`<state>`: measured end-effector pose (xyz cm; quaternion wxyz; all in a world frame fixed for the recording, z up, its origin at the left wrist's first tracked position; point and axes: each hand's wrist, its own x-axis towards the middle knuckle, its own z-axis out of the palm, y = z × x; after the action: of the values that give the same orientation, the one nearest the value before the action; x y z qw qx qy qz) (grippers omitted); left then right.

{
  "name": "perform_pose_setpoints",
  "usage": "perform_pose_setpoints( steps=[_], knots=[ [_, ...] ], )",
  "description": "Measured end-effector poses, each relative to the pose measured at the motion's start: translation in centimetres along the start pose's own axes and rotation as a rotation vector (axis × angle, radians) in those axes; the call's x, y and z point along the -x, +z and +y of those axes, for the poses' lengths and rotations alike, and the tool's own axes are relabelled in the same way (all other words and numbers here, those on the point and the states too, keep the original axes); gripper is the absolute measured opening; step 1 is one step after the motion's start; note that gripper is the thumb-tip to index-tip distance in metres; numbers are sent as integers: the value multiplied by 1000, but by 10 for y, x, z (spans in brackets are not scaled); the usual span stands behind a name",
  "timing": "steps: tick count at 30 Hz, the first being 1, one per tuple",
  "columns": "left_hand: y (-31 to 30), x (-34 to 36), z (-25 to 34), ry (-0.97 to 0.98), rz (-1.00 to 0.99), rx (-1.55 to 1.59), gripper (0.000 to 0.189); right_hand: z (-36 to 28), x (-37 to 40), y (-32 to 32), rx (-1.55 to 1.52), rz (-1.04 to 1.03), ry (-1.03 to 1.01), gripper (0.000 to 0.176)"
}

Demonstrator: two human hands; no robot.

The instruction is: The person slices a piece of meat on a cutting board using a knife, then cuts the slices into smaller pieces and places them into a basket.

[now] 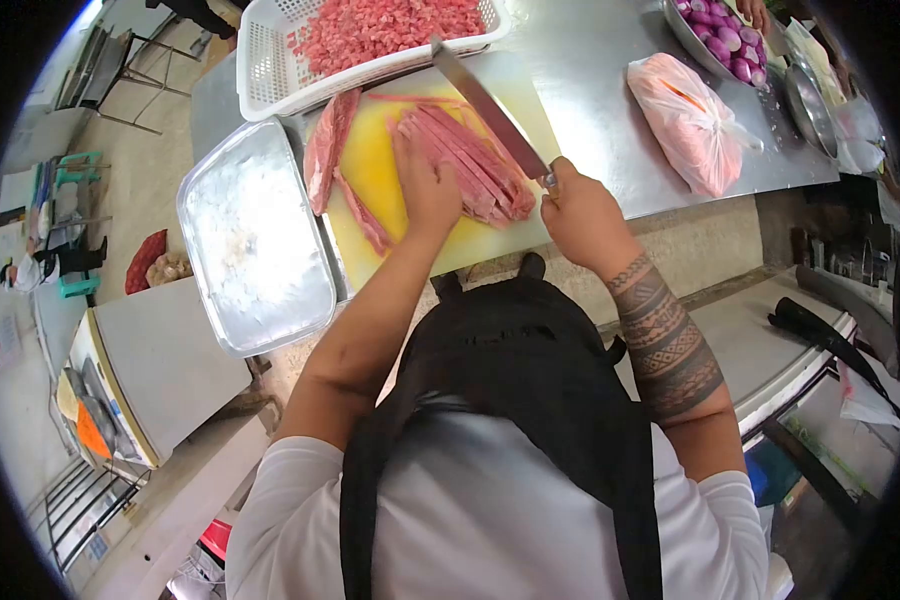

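Note:
My right hand [582, 212] grips the handle of a large knife [492, 112], its blade slanting up and left over the cutting board [526, 85]. Beneath and beside the blade lie long strips of raw meat [475, 165], bunched together. My left hand [428, 188] rests on the left side of these strips, fingers stretched forward over them. To its left are a thicker piece of meat [330, 150] and a thin strip [363, 212] on the board. The blade partly covers the strips' right side, so contact with the meat is hard to tell.
A white perforated basket [262, 75] of diced meat stands behind the board. An empty metal tray [255, 240] sits at the left. On the steel table [590, 100] at right are a tied plastic bag [685, 125] and a bowl of purple onions [720, 38], near another person's hand [755, 14].

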<state>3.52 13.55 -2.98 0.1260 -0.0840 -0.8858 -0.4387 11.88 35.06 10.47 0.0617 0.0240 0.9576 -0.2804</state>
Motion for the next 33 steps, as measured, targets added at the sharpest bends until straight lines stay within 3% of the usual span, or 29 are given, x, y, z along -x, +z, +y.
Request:
perform_pose_setpoints(
  steps=[4, 7, 11, 12, 15, 18, 27, 30, 33],
  knots=[
    [21, 10, 27, -97, 25, -310, 78, 5, -1, 28, 16, -14, -68, 21],
    [18, 7, 7, 37, 30, -197, 79, -3, 7, 51, -29, -47, -122, 23],
    [-29, 6, 15, -168, 99, 193, 82, -1, 8, 58, -81, -146, -147, 27],
    [-40, 1, 28, 6, 234, -21, 70, 0, 7, 58, -77, -138, -149, 26],
    [-66, -28, 62, 183, -205, -260, 43, 4, 5, 65, -66, -120, -149, 26],
    [-46, -47, 76, 265, -575, -323, 26, -2, 8, 70, -71, -130, -140, 25],
    [14, -96, 50, 504, -856, -628, 17, -38, 32, 46, -227, -186, -149, 27],
    [-19, -119, 58, 473, -503, -373, 18, -30, 49, 34, -372, -134, -115, 39],
    [-78, -160, 69, 306, -287, -363, 21, -8, 74, 0, -429, -104, -2, 58]
  ],
)
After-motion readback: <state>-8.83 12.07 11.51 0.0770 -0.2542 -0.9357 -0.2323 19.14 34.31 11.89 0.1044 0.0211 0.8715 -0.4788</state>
